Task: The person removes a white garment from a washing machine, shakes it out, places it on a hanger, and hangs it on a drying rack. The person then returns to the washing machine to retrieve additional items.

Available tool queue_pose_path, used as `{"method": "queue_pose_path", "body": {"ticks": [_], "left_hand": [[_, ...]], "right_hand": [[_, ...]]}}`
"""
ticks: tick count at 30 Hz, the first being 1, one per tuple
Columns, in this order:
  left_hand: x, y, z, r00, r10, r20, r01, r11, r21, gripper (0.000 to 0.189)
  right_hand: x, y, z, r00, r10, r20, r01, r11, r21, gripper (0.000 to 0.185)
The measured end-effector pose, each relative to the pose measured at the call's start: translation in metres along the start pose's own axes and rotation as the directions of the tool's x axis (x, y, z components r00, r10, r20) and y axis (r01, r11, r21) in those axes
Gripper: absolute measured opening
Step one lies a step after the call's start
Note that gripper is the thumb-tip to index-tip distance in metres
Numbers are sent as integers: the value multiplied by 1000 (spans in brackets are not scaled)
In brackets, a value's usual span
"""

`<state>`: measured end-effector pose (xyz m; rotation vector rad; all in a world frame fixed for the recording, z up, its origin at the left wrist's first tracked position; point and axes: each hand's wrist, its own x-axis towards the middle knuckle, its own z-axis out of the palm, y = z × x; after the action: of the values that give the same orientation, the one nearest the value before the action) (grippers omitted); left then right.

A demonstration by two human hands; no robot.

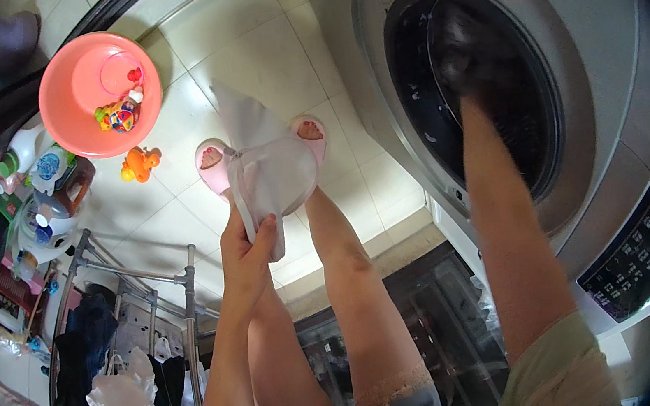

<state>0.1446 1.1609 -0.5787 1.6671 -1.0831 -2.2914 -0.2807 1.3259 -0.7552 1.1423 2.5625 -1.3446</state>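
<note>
My left hand (250, 244) grips a white translucent mesh laundry bag (284, 177), which hangs over the tiled floor between my feet in pink slippers (213, 167). The bag is partly spread, with a paler flap pointing away from me. On the right stands a grey front-loading washing machine (573, 106) with a round dark opening. My right arm reaches into its drum (427, 89). My right hand (463, 74) is dim and blurred in there, so its fingers and anything in them cannot be made out.
A pink basin (58, 103) with small toys stands at the upper left, an orange toy (140, 164) beside it. Detergent bottles (57, 178) crowd the left. A metal drying rack (188, 291) with hanging clothes (81, 355) is at the lower left. The washer's control panel (637, 252) is at the lower right.
</note>
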Motion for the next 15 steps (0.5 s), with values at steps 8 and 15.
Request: {"method": "queue_pose_path", "body": {"ticks": [8, 15], "left_hand": [[-3, 24, 10, 993, 86, 85, -103, 971, 214, 34], [2, 43, 12, 987, 149, 58, -158, 963, 218, 45]], "right_hand": [[-132, -5, -48, 972, 90, 215, -170, 906, 387, 36], [-237, -19, -123, 702, 211, 681, -502, 824, 262, 42]]}}
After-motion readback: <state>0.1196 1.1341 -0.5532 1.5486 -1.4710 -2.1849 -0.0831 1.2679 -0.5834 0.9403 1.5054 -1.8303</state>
